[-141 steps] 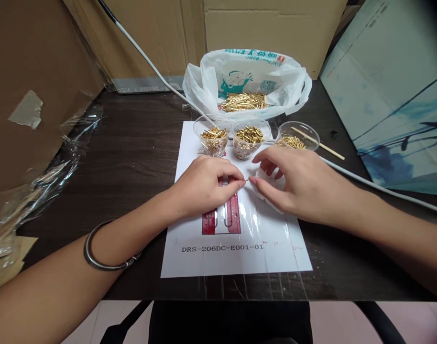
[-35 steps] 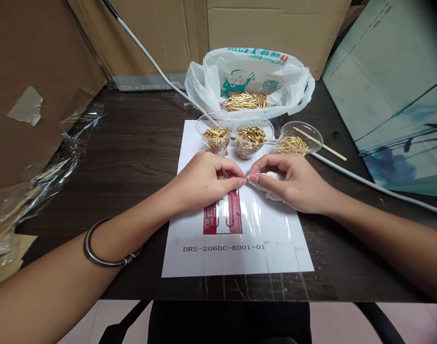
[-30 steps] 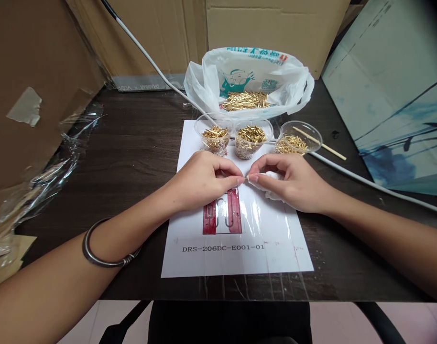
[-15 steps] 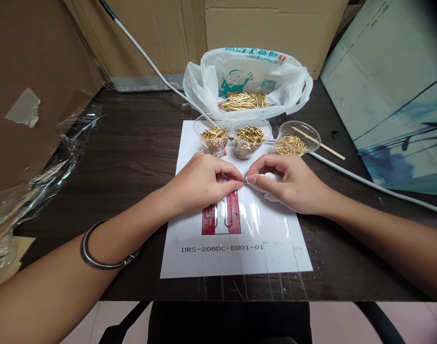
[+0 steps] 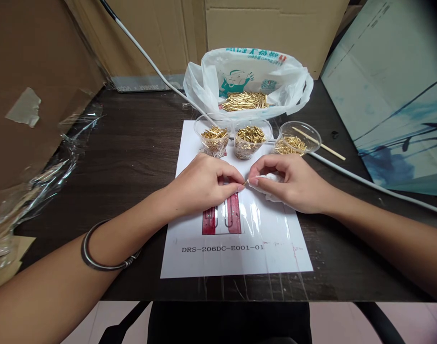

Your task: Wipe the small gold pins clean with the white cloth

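Over the printed sheet, my left hand pinches a small gold pin between thumb and forefinger. My right hand is closed on a crumpled white tissue, whose tip meets the pin between the two hands. Just beyond my hands stand three clear cups of small gold pieces: a left cup, a middle cup and a right cup. A thin wooden stick leans across the right cup.
Behind the cups, a white plastic bag holds many longer gold pins. A white cable crosses the dark table. Cardboard stands at the back, crinkled clear plastic lies at left, and a painted panel leans at right.
Both hands have shifted very slightly to the right, still pinched close together. Cups, bag and sheet look the same.
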Demonstrator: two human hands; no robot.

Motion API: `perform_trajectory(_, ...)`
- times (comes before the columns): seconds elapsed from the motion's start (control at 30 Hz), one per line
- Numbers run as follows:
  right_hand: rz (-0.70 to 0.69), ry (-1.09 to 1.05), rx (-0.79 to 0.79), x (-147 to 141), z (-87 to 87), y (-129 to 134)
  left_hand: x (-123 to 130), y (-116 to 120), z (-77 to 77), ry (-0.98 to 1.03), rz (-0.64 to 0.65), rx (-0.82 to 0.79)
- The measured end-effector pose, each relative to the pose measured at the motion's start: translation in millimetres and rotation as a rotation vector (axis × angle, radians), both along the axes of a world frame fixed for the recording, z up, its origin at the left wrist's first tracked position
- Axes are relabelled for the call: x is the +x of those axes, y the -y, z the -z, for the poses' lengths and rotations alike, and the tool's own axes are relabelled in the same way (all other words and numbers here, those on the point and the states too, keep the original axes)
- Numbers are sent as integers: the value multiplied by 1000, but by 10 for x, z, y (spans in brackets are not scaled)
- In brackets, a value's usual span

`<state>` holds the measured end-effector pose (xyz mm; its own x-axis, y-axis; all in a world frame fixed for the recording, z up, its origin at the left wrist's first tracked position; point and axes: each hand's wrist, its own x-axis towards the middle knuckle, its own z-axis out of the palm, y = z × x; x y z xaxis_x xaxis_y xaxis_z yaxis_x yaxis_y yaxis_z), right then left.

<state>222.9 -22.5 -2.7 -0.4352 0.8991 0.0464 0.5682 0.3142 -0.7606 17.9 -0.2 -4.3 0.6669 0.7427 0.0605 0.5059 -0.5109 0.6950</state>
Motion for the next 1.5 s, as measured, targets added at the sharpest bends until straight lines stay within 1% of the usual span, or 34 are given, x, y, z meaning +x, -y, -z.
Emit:
perform_trajectory(0.17, -8, 53, 43, -10, -24, 10, -5, -7, -15, 28, 73, 35)
perform_trajectory(0.23, 0, 68, 58, -12, -26, 15, -9, -6, -13, 26, 83, 38)
perform_trajectory(0.4, 5, 81, 89, -14, -22, 18, -16, 7, -3, -6, 36, -39)
perform_trajectory(0.5, 4, 103, 91, -13, -25, 20, -9, 16, -4, 6, -2, -93)
perform_trajectory(0.6, 1, 137, 85, -9, -38, 26, 2, 25, -12, 26, -19, -114)
perform_trajectory(0.8, 1, 222, 91, -15, -99, 41, 11, 41, -37, 9, -23, -93)
perform_trajectory(1.07, -58, 311, 133, -15, -188, 54, 16, 42, -50, -44, 11, -39)
perform_trajectory(1.3, -81, 340, 197, -24, -204, 78, 5, 40, -51, -51, 13, -62)
perform_trajectory(1.5, -85, 322, 209, -27, -189, 65, 14, 42, -24, -22, -36, -61)
